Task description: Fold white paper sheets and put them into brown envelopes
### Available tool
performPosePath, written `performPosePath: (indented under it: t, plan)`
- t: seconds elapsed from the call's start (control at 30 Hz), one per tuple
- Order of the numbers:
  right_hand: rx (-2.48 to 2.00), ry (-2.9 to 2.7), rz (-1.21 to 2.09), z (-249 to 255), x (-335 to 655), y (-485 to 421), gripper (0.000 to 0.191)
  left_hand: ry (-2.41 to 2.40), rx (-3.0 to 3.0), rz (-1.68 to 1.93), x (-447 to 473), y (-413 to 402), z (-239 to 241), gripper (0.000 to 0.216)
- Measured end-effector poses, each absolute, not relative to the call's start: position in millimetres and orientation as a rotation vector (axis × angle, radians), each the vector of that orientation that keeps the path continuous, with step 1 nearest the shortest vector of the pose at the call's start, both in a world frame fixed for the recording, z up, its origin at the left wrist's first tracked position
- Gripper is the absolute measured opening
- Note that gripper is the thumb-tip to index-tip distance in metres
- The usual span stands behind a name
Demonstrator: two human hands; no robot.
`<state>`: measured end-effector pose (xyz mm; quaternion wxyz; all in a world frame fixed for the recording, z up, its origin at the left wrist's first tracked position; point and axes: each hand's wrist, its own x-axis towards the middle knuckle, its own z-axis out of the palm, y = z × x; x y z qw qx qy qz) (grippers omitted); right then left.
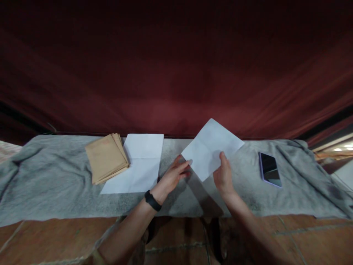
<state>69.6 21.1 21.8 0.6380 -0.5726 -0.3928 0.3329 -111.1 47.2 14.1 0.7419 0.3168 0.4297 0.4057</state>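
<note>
Left of the phone [270,170], the right hand [223,177] pinches a paper sheet [209,147] — fingers hidden beneath — while the left hand [171,177] holds its corner. Farther left, brown envelopes [106,159] partly cover more paper [143,173].

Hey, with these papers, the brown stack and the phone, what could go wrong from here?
The uneven brown stack overlaps the white paper lying on the cloth, so pulling that paper could scatter the stack. The right hand holds the other sheet near its edge, so a tight grip might crease it. The phone rests on the same rumpled cloth; a tug there could shift it.
</note>
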Motion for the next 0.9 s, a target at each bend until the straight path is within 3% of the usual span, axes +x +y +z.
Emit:
performPosePath:
  t: [0.13,0.23,0.47,0.67,0.9]
  plan:
    - [-1.208,-0.746,0.925,10.7,66.0,18.2,0.046,0.865,0.723,0.958,-99.5,41.1,3.9,0.052]
    - [-1.255,-0.648,0.970,-3.8,80.6,19.4,0.038,0.957,0.875,1.051,-108.6,53.1,-0.8,0.060]
    - [-1.544,-0.802,0.864,-33.2,130.1,24.8,0.062,1.460,1.592,0.860,-146.0,82.6,-12.1,0.099]
    - [-1.866,-1.401,0.467,-45.0,127.2,15.0,0.056,1.634,1.956,0.669,-143.2,79.0,-19.0,0.081]
    - [-2.067,-1.738,0.177,-41.2,123.4,11.8,0.042,1.754,2.358,0.568,-126.6,63.2,-12.2,0.059]
